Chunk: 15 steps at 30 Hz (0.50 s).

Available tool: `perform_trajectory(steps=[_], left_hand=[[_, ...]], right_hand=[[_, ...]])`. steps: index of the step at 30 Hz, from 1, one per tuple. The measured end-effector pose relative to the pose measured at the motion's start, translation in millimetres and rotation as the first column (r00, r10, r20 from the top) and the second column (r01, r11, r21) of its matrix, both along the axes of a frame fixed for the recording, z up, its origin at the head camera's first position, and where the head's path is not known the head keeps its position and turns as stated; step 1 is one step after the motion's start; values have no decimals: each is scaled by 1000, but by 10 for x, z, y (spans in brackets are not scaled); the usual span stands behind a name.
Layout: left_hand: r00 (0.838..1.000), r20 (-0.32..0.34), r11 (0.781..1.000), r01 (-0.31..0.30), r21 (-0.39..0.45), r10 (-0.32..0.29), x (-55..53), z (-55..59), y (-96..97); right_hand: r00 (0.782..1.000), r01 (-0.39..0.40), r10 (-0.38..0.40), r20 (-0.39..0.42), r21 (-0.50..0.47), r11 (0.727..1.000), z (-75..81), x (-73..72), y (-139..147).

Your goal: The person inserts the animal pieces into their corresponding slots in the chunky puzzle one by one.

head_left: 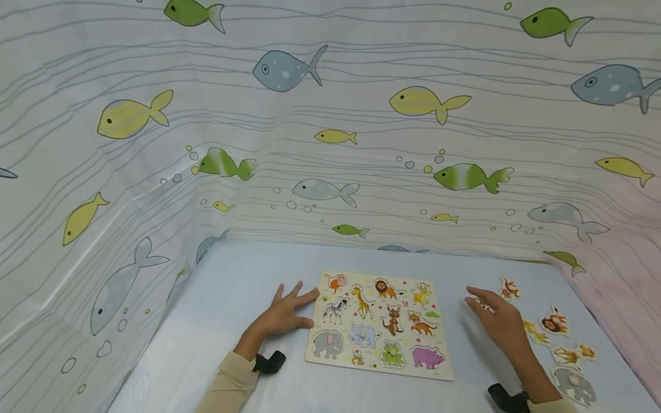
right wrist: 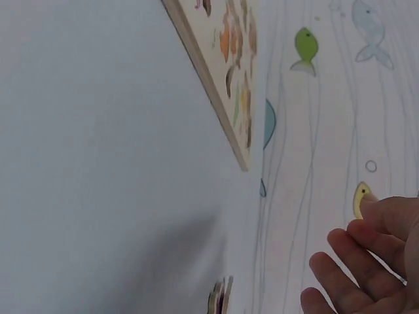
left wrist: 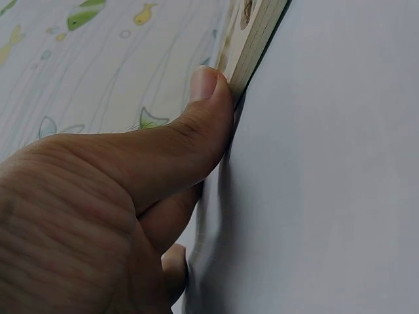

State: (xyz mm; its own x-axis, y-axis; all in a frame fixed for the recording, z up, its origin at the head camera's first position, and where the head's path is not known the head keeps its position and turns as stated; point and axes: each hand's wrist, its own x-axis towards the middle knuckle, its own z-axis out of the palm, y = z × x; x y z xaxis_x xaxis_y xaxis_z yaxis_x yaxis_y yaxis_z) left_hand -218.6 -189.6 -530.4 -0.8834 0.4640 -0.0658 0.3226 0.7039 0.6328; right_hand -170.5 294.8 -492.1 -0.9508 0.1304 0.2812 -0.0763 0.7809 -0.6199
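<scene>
A wooden animal puzzle board (head_left: pixel 379 371) lies flat, with animal pictures including a zebra, a giraffe and a frog. My left hand (head_left: pixel 286 312) has its fingers spread at the board's left side. In the left wrist view, its thumb (left wrist: pixel 196 121) touches the edge of the board. My right hand (head_left: pixel 498 324) hovers right of the board, fingers loosely bent. Part of a small patterned piece shows between its thumb and fingers in the head view; the right wrist view shows nothing in its grasp. Nearby lie a lion piece (head_left: pixel 555 323) and a grey elephant piece (head_left: pixel 574 386).
More loose pieces lie on the right: a reddish-brown animal (head_left: pixel 509 288), a yellow animal (head_left: pixel 536 332) and a giraffe (head_left: pixel 567 355). The pale table (head_left: pixel 248 264) meets a fish-patterned curtain (head_left: pixel 361 189) at the back and sides.
</scene>
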Motion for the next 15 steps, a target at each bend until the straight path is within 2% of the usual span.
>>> perform_trajectory(steps=[7, 12, 15], left_hand=[[1000, -2, 1000, -2, -2, 2, -2, 4, -5], [1000, 9, 1000, -11, 4, 11, -2, -4, -2], [1000, 15, 1000, -17, 5, 17, -2, -10, 0]], right_hand=[[996, 44, -44, 82, 6, 999, -9, -34, 241], [996, 28, -30, 85, 28, 999, -37, -73, 360], [993, 13, -15, 113, 17, 1000, -45, -111, 417]])
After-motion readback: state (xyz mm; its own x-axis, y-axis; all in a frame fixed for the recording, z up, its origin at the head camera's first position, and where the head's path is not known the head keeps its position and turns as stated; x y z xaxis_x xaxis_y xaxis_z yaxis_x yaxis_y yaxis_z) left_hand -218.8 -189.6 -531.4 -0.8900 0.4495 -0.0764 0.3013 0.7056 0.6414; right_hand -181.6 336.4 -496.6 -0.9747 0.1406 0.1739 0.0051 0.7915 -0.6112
